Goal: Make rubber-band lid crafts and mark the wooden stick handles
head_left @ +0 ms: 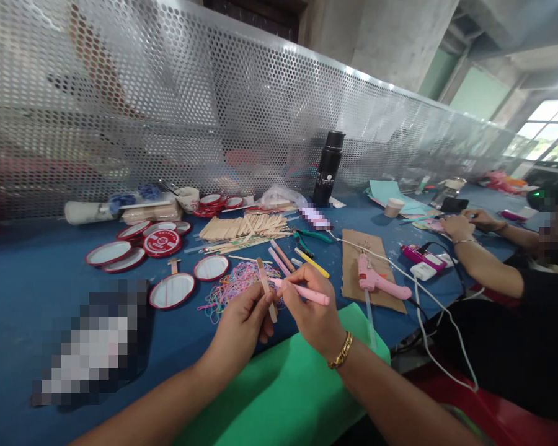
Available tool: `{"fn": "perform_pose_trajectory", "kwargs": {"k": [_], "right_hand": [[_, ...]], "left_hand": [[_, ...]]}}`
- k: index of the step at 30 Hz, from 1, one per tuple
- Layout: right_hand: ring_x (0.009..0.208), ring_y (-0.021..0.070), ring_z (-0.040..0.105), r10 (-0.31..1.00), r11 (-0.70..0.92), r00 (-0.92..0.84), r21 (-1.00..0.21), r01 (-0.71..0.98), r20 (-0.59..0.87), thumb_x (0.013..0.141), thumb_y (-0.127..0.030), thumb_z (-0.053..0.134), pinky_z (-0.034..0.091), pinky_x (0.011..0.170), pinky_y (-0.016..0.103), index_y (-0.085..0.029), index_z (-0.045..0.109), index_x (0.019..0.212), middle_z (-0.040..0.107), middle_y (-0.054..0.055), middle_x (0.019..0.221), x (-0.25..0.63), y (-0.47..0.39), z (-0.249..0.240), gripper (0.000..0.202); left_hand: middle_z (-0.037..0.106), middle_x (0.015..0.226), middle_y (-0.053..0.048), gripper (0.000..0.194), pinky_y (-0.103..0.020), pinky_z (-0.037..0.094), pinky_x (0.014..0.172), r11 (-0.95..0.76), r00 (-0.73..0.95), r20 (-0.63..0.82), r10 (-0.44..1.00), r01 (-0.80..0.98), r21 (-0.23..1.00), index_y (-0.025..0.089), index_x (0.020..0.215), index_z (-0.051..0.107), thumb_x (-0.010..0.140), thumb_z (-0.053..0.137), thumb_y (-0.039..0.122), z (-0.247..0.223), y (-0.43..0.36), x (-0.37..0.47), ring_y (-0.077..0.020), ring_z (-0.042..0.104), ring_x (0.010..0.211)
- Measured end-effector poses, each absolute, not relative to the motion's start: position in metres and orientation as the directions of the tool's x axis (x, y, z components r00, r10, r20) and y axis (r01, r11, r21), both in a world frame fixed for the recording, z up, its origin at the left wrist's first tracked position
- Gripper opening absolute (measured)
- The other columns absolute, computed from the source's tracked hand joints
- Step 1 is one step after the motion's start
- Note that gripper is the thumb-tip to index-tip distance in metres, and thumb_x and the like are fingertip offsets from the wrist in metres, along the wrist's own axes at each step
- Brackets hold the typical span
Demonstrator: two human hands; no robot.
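Observation:
Pinched between the thumb and fingers of my left hand (248,313) is a wooden craft stick (262,272), held up at a slant. My right hand (309,303) grips a pink marker (310,293), its tip at or close to the stick; whether they touch I cannot tell. Just beyond both hands lies a heap of colourful rubber bands (237,282). Several more markers (283,257) rest behind my right hand. Green cloth or sheet (279,396) spreads beneath my forearms. Red-rimmed jar lids (172,291) lie to the left, one with a stick piece attached.
Craft sticks (242,227) are piled behind the bands, near green-handled pliers (307,238). A pink glue gun (376,279) sits on cardboard (348,248) at right, with a white cable (390,263) crossing. A black bottle (329,168) stands by the perforated metal screen (260,105). Another person's hands (460,226) work farther right.

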State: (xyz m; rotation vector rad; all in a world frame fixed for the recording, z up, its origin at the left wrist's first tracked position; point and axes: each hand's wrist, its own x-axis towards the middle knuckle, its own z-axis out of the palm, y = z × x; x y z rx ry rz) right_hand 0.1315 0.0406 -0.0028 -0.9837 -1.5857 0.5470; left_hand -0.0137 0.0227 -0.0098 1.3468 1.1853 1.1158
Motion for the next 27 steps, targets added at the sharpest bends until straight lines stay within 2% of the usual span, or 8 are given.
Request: {"fn": "perform_pose_trajectory", "kwargs": {"k": [8,17,27], "right_hand": [[0.067,0.0167,0.064,0.823,0.555,-0.026,-0.793,0.252,0.567,0.088,-0.026,0.059,0.049,0.065,0.030,-0.020,0.063,0.077,0.067,0.001,0.071,0.1296,0.0375,-0.0005,0.013],[0.070,0.0171,0.064,0.826,0.537,0.006,-0.790,0.296,0.563,0.089,-0.027,0.059,0.049,0.069,0.031,-0.020,0.063,0.076,0.067,0.002,0.072,0.1325,0.0407,-0.0019,0.016],[0.068,0.0168,0.065,0.827,0.549,-0.041,-0.788,0.278,0.561,0.088,-0.026,0.059,0.050,0.066,0.030,-0.020,0.063,0.077,0.067,0.001,0.072,0.1300,0.0392,-0.0022,0.013]], "left_hand": [[0.053,0.047,0.006,0.042,-0.018,0.037,0.038,-0.039,0.105,0.031,0.994,0.074,0.997,0.020,0.074,0.057,0.085,0.061,0.060,-0.0110,0.0222,-0.0137,-0.0088,0.047,0.038],[0.052,0.046,0.007,0.038,-0.018,0.036,0.036,-0.040,0.091,0.031,0.995,0.102,0.994,0.020,0.075,0.057,0.085,0.060,0.057,-0.0104,0.0218,-0.0136,-0.0092,0.046,0.038],[0.052,0.046,0.006,0.038,-0.018,0.037,0.038,-0.047,0.093,0.036,0.995,0.120,0.992,0.020,0.074,0.057,0.086,0.058,0.056,-0.0100,0.0221,-0.0138,-0.0090,0.046,0.038]]}}
